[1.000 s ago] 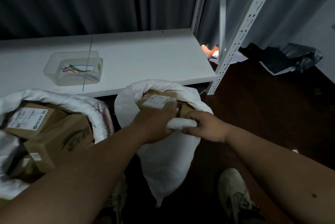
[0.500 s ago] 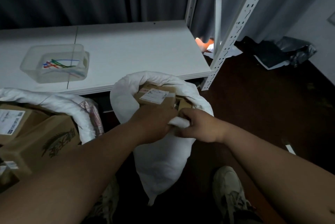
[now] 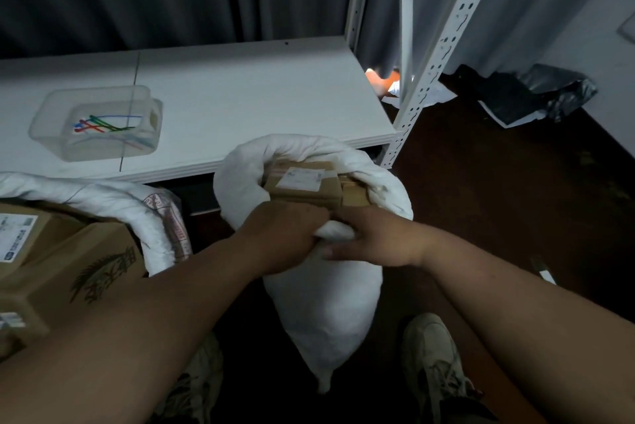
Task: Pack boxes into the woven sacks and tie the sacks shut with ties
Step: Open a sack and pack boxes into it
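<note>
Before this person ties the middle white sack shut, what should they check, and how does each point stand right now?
1. Both hands on the rolled rim: left hand and right hand grip the white woven sack. Ok.
2. Brown cardboard boxes sit below the rim: they stick up at the mouth. Not ok.
3. Rim unrolled for gathering: rolled down. Not ok.
4. Coloured ties at hand: in the clear plastic tub on the white shelf, none picked up. Not ok.
5. Sack stands stable: cannot tell.

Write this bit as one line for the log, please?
left hand grip: sack rim | right hand grip: sack rim | white sack: open, boxes inside | ties: in tub, untouched
</note>
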